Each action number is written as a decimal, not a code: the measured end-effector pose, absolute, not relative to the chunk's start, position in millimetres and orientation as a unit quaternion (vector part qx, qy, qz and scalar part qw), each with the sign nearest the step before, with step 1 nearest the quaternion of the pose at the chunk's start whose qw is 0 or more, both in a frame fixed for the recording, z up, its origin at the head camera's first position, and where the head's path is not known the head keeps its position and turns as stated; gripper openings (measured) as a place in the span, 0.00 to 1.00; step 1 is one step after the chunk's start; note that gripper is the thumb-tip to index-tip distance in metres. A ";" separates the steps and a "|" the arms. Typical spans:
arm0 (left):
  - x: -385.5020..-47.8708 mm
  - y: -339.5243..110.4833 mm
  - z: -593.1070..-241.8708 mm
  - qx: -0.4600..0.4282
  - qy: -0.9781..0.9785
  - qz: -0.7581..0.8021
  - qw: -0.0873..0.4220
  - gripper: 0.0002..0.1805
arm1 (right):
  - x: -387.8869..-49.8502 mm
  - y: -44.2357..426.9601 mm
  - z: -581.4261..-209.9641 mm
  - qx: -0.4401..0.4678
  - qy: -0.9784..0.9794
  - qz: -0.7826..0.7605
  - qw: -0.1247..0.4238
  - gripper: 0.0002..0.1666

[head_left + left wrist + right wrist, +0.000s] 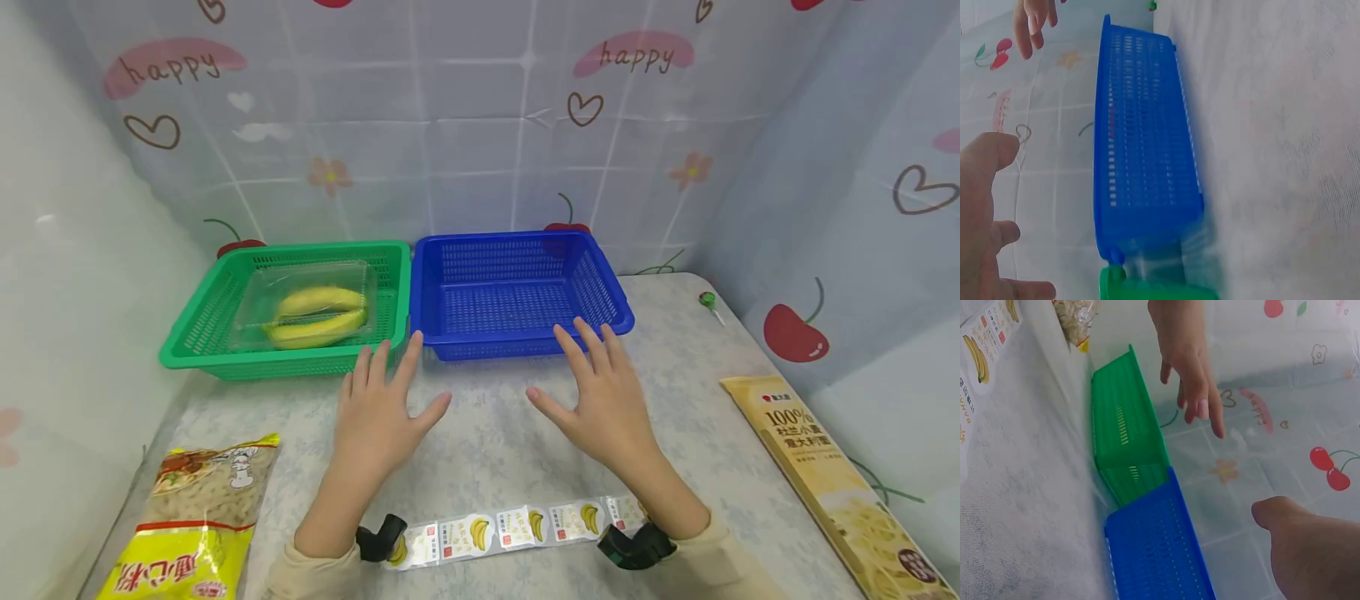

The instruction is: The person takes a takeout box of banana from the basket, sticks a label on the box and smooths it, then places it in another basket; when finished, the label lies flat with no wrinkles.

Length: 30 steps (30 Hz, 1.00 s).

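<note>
Two bare hands, left [382, 425] and right [606, 408], apart, fingers spread, above a pale table [480, 450]: the left near the near right corner of a green basket [277, 366], far left, the right near the near right edge of a blue basket [506, 308], far centre. Green basket contents: one clear container [315, 276] with two bananas [318, 330]. Also: one strip of banana labels [468, 537], near centre; one macaroni bag [191, 518], near left; one pasta pack [832, 487], right; one lollipop [707, 298], far right.
</note>
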<state>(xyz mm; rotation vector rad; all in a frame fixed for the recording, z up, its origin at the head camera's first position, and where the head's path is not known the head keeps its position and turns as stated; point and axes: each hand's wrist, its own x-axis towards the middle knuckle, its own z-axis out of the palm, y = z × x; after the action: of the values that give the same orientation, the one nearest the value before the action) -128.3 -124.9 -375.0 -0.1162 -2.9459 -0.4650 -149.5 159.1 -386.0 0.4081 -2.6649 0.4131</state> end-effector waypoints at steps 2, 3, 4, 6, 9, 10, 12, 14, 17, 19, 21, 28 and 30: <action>-127.7 -131.4 -375.5 -0.028 -0.984 -0.156 0.080 0.47 | -151.4 158.3 -386.2 0.155 -0.953 0.155 0.209 0.53; -127.5 -134.9 -375.9 -0.022 -0.984 -0.157 0.081 0.48 | -152.3 157.8 -386.3 0.158 -0.952 0.160 0.210 0.52; -127.1 -138.6 -376.2 -0.016 -0.984 -0.158 0.081 0.48 | -153.4 157.3 -386.3 0.160 -0.950 0.163 0.210 0.52; -126.2 -147.2 -376.6 -0.001 -0.984 -0.158 0.080 0.48 | -155.4 155.8 -386.2 0.165 -0.949 0.170 0.209 0.51; -124.1 -162.7 -375.7 0.020 -0.984 -0.160 0.078 0.49 | -158.4 153.0 -385.0 0.174 -0.945 0.188 0.206 0.50; -123.4 -168.4 -374.9 0.027 -0.984 -0.161 0.078 0.49 | -159.7 151.6 -384.5 0.177 -0.943 0.192 0.205 0.50; -122.4 -180.3 -373.2 0.041 -0.983 -0.159 0.076 0.50 | -162.1 148.3 -383.2 0.184 -0.941 0.203 0.201 0.49; -121.1 -192.6 -371.2 0.056 -0.983 -0.159 0.073 0.52 | -164.6 144.2 -381.8 0.191 -0.938 0.215 0.193 0.48; -119.4 -210.3 -368.5 0.076 -0.982 -0.161 0.067 0.55 | -169.4 136.4 -380.8 0.200 -0.936 0.228 0.179 0.48; -118.4 -221.4 -367.7 0.090 -0.980 -0.168 0.064 0.57 | -173.3 130.6 -380.5 0.209 -0.933 0.238 0.171 0.47; -117.7 -231.2 -366.1 0.105 -0.977 -0.176 0.057 0.59 | -177.8 124.1 -379.9 0.216 -0.931 0.245 0.161 0.47; -121.8 -268.6 -361.9 0.153 -0.965 -0.212 0.004 0.67 | -194.2 95.8 -376.2 0.236 -0.923 0.272 0.133 0.46; -124.1 -279.9 -362.9 0.157 -0.960 -0.230 -0.004 0.67 | -199.3 86.8 -374.9 0.243 -0.921 0.278 0.122 0.45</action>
<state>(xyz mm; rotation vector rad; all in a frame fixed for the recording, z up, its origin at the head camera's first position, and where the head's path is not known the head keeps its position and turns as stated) -124.1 -279.9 -362.9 0.4957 -3.0236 -0.7256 -199.3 86.8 -374.9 0.7080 -2.6886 0.8104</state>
